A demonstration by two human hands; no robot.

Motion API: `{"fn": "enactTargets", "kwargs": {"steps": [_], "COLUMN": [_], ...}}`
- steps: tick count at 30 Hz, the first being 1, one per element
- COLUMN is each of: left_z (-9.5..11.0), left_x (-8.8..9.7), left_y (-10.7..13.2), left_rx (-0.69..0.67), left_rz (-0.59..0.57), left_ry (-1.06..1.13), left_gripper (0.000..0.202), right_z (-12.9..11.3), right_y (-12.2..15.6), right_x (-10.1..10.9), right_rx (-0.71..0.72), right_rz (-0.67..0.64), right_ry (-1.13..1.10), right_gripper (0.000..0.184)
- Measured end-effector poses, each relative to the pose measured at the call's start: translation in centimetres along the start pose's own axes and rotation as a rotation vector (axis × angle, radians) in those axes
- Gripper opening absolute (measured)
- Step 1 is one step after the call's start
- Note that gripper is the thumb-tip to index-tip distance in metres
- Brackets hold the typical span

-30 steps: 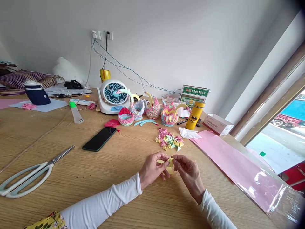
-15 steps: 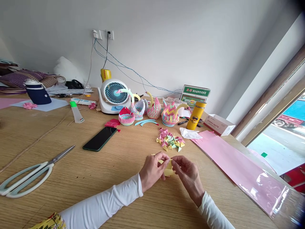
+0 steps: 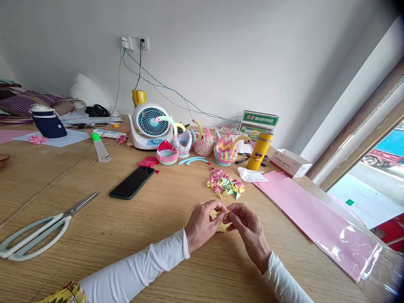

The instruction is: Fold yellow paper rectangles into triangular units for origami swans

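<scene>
small thin yellow paper piece [image 3: 226, 213], held between my left hand [image 3: 202, 225] and right hand [image 3: 249, 227], both pinching it; should be light, soft, easily creased; best held by edges.

Left forearm [image 3: 139, 265] points to two o'clock, right forearm [image 3: 285, 278] to eleven; left hand [image 3: 203, 223] and right hand [image 3: 249, 229] pinch, fingertips [image 3: 221, 216] close together.

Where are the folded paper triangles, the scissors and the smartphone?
Folded paper triangles [image 3: 226, 184]: head view, middle of the pile.
Scissors [image 3: 67, 215]: head view, where blades meet handles.
Smartphone [image 3: 132, 183]: head view, dark screen.
</scene>
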State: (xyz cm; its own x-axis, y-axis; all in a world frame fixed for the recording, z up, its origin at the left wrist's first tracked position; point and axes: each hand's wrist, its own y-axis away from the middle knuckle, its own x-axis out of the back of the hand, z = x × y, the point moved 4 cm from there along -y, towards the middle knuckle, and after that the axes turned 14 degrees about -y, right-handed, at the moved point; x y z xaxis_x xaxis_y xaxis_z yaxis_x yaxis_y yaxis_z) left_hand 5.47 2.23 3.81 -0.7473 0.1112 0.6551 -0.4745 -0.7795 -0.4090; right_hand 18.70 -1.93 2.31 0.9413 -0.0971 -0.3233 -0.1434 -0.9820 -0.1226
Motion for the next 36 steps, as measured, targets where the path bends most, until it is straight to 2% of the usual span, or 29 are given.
{"fn": "enactTargets", "kwargs": {"steps": [3, 8, 12, 16, 22, 27, 32, 36], "left_z": [-0.1, -0.3, -0.5, -0.7, -1.3, -1.2, -1.2, -0.9], "left_x": [0.1, 0.0, -0.1, -0.4, -0.5, -1.0, -0.9, -0.9], "left_y": [-0.2, -0.3, -0.4, -0.5, -0.4, -0.1, -0.3, -0.4], "left_rx": [0.020, 0.079, 0.160, 0.315, 0.460, 0.427, 0.303, 0.272], "left_rz": [-0.022, -0.068, -0.112, -0.193, -0.255, -0.351, -0.294, -0.309], "left_ry": [0.086, 0.202, 0.377, 0.659, 0.814, 0.822, 0.704, 0.751], "left_gripper": [0.010, 0.012, 0.031, 0.047, 0.039, 0.038, 0.036, 0.039], "right_z": [-0.2, 0.1, 0.2, 0.0, -0.4, -0.4, -0.4, -0.7], "right_y": [0.2, -0.1, -0.3, -0.3, -0.2, -0.1, 0.0, 0.1], "right_x": [-0.2, 0.4, 0.9, 1.1, 0.9, 0.6, 0.5, 0.6], "right_rx": [-0.019, -0.077, -0.086, -0.068, 0.001, 0.038, 0.048, 0.063], "right_rz": [-0.041, -0.010, 0.008, 0.016, -0.001, -0.018, -0.033, -0.027], "right_ry": [-0.015, -0.021, -0.061, -0.077, -0.008, 0.034, 0.038, 0.002], "right_gripper": [0.029, 0.032, 0.032, 0.030, 0.033, 0.030, 0.027, 0.026]}}
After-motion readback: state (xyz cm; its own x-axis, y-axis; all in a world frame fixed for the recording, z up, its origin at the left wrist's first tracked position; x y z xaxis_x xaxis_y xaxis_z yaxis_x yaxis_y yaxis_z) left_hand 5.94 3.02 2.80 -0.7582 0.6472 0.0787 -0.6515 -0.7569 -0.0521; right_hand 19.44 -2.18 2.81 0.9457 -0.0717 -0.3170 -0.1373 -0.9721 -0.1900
